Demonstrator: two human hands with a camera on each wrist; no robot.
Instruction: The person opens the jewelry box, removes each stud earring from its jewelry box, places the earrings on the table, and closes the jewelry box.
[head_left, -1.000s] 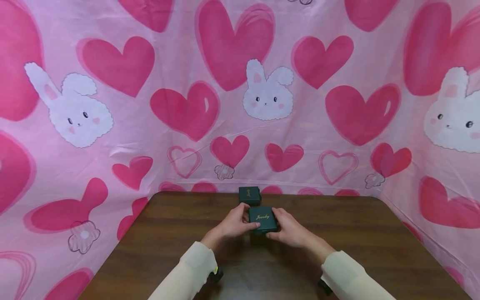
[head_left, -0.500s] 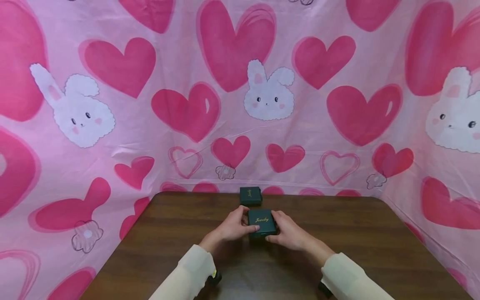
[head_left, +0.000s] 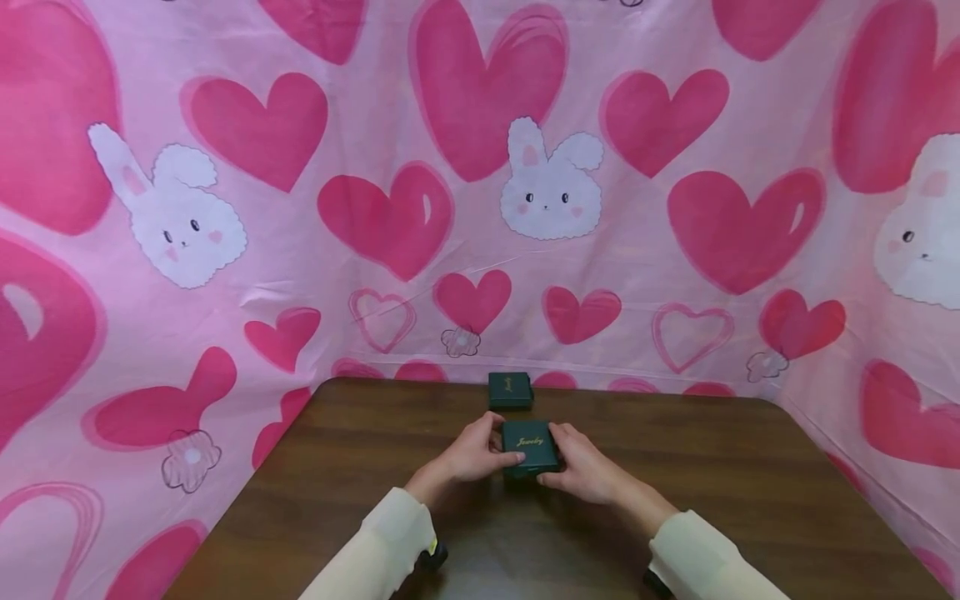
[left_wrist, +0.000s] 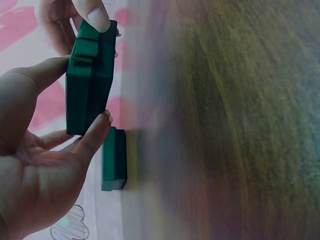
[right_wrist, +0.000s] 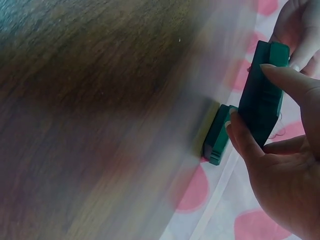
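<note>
Between both hands is a dark green jewelry box (head_left: 529, 443) with gold "Jewelry" lettering on its lid. My left hand (head_left: 474, 451) grips its left side, the thumb lying on the lid near the front corner. At the right side, my right hand (head_left: 585, 463) grips the box with thumb in front and fingers behind. In the left wrist view the held jewelry box (left_wrist: 87, 80) appears lifted clear of the tabletop, its front tab showing. A second green jewelry box (head_left: 510, 390) lies behind it at the table's far edge, apart from both hands.
The brown wooden table (head_left: 360, 425) runs beneath the hands. A pink cloth (head_left: 450, 250) printed with hearts and rabbits hangs behind it and along both sides.
The held box has come slightly nearer me, widening the gap to the rear box. Both hands keep their grip. The whole view has shifted a little as the head turned left.
</note>
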